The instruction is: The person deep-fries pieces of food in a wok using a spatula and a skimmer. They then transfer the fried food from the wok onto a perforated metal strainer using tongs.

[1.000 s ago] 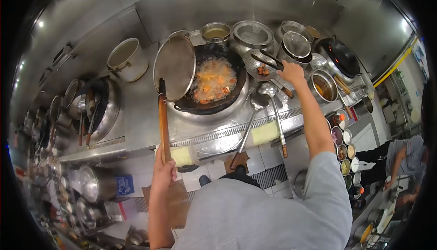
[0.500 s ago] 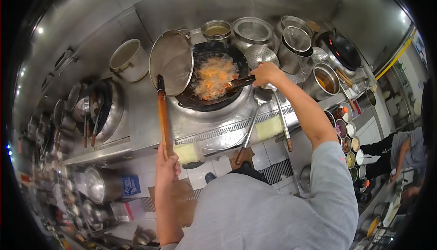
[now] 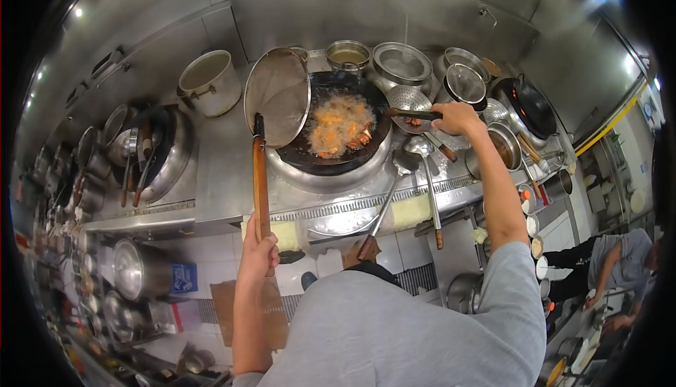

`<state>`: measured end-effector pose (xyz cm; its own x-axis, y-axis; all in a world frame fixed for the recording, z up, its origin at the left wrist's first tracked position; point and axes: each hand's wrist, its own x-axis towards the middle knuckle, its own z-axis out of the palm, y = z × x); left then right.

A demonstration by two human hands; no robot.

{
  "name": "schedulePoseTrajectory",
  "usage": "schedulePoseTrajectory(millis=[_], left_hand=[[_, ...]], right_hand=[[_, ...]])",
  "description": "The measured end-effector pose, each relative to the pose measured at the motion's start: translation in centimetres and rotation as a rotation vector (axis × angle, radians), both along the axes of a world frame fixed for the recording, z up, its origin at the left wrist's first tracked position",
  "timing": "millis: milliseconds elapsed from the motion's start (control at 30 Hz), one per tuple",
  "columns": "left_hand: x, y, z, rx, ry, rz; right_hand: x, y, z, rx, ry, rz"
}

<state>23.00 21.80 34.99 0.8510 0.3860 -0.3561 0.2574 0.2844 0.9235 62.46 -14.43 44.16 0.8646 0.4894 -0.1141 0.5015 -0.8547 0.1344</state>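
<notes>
While food [image 3: 341, 125] bubbles in hot liquid inside a black wok [image 3: 331, 168] at the center of the stove, a person stands facing it with both hands occupied. Splashing looks like the main risk: a piece dropped from high up could throw hot liquid toward the bare forearms. The strainer [image 3: 277, 95], overhanging the wok's left side, could dip or knock the rim if the grip on its long handle slackens. To the right, careless tongs [image 3: 417, 114] could jolt the perforated ladle [image 3: 410, 98] beneath them and spill its few browned pieces [image 3: 414, 123].

The left hand [image 3: 260, 252] is low and near the body, fingers wrapped around the strainer's wooden handle, which points up and away. The right arm stretches far forward; its hand [image 3: 454, 118] grips the tongs, their tips pointing left beside the wok's right rim. Whether the tips pinch anything is unclear.
</notes>
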Motion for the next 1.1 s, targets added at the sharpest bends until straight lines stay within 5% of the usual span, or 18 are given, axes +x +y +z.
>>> schedulePoseTrajectory(millis=[533,867,1100], left_hand=[[-1.0,-0.9,0.1,-0.028,-0.005,0.015],[-0.2,-1.1,-0.1,-0.023,0.009,-0.006],[3.4,-0.7,-2.3,0.066,-0.011,0.037]], right_hand=[[1.7,6.1,-4.4,-0.124,0.137,0.141],[1.2,-2.8,0.2,0.003,-0.022,-0.063],[6.7,-5.5,-5.2,-0.089,-0.076,-0.268]])
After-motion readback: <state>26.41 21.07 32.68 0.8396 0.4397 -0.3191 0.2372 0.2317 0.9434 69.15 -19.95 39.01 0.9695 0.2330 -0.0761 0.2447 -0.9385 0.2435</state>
